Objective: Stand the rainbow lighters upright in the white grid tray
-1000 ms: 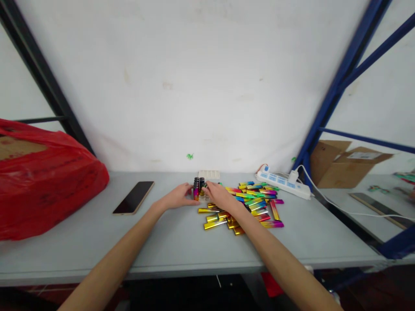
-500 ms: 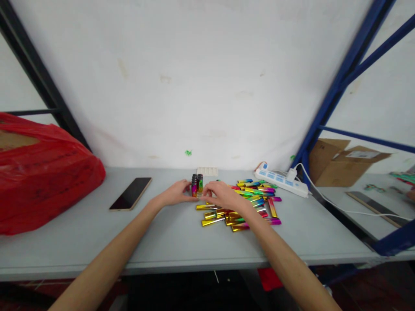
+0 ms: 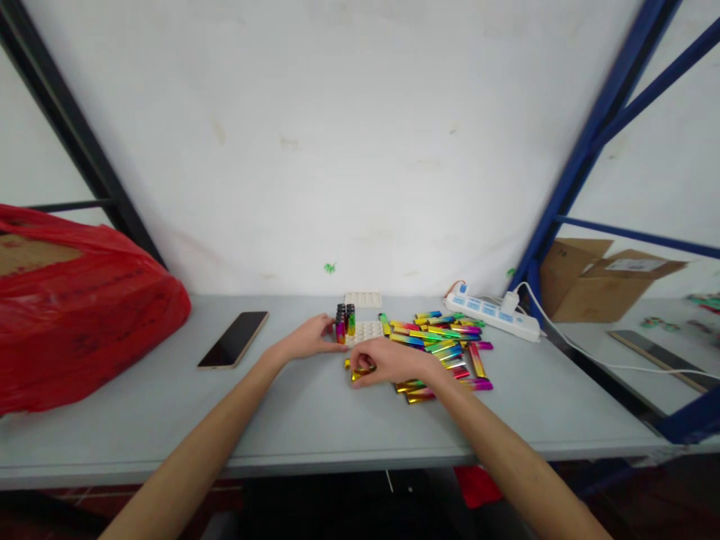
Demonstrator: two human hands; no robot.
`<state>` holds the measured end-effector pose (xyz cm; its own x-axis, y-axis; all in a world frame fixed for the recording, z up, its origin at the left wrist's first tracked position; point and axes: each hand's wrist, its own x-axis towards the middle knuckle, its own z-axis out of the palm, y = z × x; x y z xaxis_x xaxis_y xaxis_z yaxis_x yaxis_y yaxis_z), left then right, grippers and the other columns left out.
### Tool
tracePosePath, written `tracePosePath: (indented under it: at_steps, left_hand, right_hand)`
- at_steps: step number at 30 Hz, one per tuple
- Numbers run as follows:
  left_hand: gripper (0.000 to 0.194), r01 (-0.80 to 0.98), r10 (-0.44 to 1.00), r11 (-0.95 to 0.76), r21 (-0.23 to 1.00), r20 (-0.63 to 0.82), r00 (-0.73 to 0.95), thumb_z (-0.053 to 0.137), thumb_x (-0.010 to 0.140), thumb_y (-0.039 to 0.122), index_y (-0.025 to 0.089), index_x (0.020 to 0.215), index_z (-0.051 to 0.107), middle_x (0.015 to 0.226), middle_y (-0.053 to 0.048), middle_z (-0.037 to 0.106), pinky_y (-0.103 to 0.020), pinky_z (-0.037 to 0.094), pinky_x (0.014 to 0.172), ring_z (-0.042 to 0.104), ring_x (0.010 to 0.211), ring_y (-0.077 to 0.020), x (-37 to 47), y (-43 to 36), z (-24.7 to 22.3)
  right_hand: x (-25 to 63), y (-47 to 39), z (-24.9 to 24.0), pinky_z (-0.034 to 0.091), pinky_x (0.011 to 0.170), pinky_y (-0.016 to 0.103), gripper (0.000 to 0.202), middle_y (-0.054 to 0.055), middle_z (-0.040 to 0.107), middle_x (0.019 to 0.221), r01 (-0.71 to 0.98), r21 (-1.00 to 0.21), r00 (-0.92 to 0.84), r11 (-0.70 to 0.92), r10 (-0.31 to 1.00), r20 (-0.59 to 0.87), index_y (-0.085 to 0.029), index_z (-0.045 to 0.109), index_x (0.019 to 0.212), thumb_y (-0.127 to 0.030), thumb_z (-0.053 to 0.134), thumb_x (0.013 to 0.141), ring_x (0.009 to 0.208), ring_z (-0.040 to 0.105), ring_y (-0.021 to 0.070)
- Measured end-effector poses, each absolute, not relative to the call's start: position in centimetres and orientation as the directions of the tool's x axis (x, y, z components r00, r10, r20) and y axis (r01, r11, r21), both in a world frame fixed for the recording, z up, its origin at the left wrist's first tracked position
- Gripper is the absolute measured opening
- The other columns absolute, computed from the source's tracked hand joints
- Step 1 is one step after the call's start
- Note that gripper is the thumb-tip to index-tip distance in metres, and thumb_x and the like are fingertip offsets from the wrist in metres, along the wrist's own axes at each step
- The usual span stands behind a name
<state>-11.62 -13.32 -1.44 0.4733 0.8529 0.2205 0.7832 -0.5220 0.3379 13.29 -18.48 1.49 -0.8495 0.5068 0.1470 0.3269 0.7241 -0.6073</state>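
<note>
Several shiny lighters (image 3: 340,330) stand upright in the left part of a white tray (image 3: 368,331) with small pockets. My left hand (image 3: 309,337) is at the tray's left side, thumb and fingers apart, close around its corner; whether it presses on the tray or the lighters is hard to tell. My right hand (image 3: 382,360) is closed in a pinch at the near ends of the loose lighters, fingers on a gold lighter (image 3: 360,373). A pile of multicoloured metallic lighters (image 3: 444,349) lies flat on the table to the right of the tray.
A second white tray (image 3: 363,299) lies by the wall. A phone (image 3: 234,340) and a red plastic bag (image 3: 84,307) are on the left. At the right are a white power strip (image 3: 495,315) with a cable, a blue rack post (image 3: 579,157) and a cardboard box (image 3: 596,285).
My right hand has moved from the tray down towards me, to the near lighters, and its fingers have closed there. The tray's pockets now show. My left hand has stayed by the tray.
</note>
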Motion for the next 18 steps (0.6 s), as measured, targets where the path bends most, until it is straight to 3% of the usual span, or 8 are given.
tracePosePath:
  at_steps: [4, 7, 12, 18]
  left_hand:
    - [0.057, 0.784, 0.847, -0.532, 0.320, 0.206, 0.491, 0.068, 0.070, 0.071, 0.017, 0.089, 0.068, 0.083, -0.005, 0.063, -0.029, 0.043, 0.068, 0.056, 0.076, -0.0213, -11.6, -13.3, -1.4]
    - [0.058, 0.782, 0.846, -0.533, 0.323, 0.196, 0.496, 0.067, 0.072, 0.070, 0.016, 0.091, 0.068, 0.084, -0.005, 0.062, -0.030, 0.044, 0.068, 0.056, 0.076, -0.0215, -11.6, -13.3, -1.4]
    - [0.058, 0.769, 0.854, -0.520, 0.373, 0.191, 0.485, 0.068, 0.071, 0.069, 0.016, 0.092, 0.067, 0.088, -0.006, 0.064, -0.031, 0.046, 0.070, 0.057, 0.078, -0.0222, -11.6, -13.4, -1.3]
    - [0.059, 0.782, 0.869, -0.493, 0.380, 0.177, 0.462, 0.069, 0.069, 0.070, 0.015, 0.091, 0.065, 0.089, -0.007, 0.064, -0.032, 0.047, 0.070, 0.058, 0.078, -0.0226, -11.6, -13.5, -1.2]
  right_hand:
    - [13.9, -17.2, 1.3, 0.033, 0.055, 0.021, 0.033, -0.006, 0.052, 0.068, 0.169, -0.873, -0.744, 0.458, 0.640, 0.192, -0.018, 0.060, 0.092, -0.045, 0.074, 0.079, 0.060, 0.046, 0.0093]
    - [13.8, -16.0, 0.6, 0.030, 0.053, 0.021, 0.038, -0.007, 0.050, 0.062, 0.016, -0.957, -0.636, 0.288, 0.742, 0.213, -0.019, 0.055, 0.085, -0.052, 0.071, 0.079, 0.055, 0.043, 0.0083]
    - [13.5, -14.8, -0.3, 0.034, 0.053, 0.021, 0.038, -0.010, 0.051, 0.053, -0.201, -0.974, -0.409, 0.106, 0.894, 0.181, -0.021, 0.052, 0.084, -0.051, 0.074, 0.075, 0.049, 0.045, 0.0088]
    - [13.8, -14.3, -0.5, 0.048, 0.063, 0.023, 0.035, 0.001, 0.069, 0.073, -0.409, -0.912, -0.327, -0.029, 0.938, 0.116, -0.016, 0.069, 0.098, -0.044, 0.075, 0.077, 0.062, 0.060, 0.0102]
